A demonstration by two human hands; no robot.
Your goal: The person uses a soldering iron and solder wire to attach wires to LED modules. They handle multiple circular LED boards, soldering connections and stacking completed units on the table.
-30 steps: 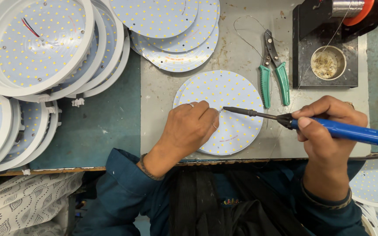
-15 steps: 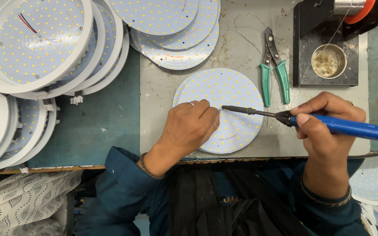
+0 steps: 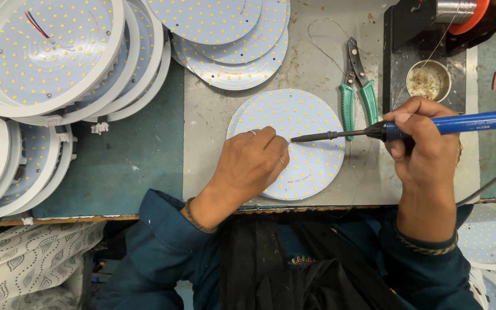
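Note:
A round white LED board [image 3: 311, 123], dotted with small yellow chips, lies on a grey metal plate [image 3: 213, 126], with another disc under it. My left hand [image 3: 254, 163] rests on the board's left half, fingers curled and pressing down near its centre. A blue-handled soldering iron [image 3: 460, 122] is gripped in my right hand [image 3: 423, 143]. Its dark tip [image 3: 295, 139] points left, just beside my left fingertips at the middle of the board.
Several bare LED discs [image 3: 225, 40] overlap at the back. White-rimmed round lamp housings [image 3: 47, 57] pile up on the left. Green-handled pliers [image 3: 357, 86] lie right of the board. A black stand [image 3: 403, 51] holds a small tin [image 3: 427, 80] and a solder spool [image 3: 457, 11]. More lamps [image 3: 495, 235] sit lower right.
The soldering iron's tip has stayed at the board's centre by my left fingers. Both hands have barely shifted; the view moved slightly.

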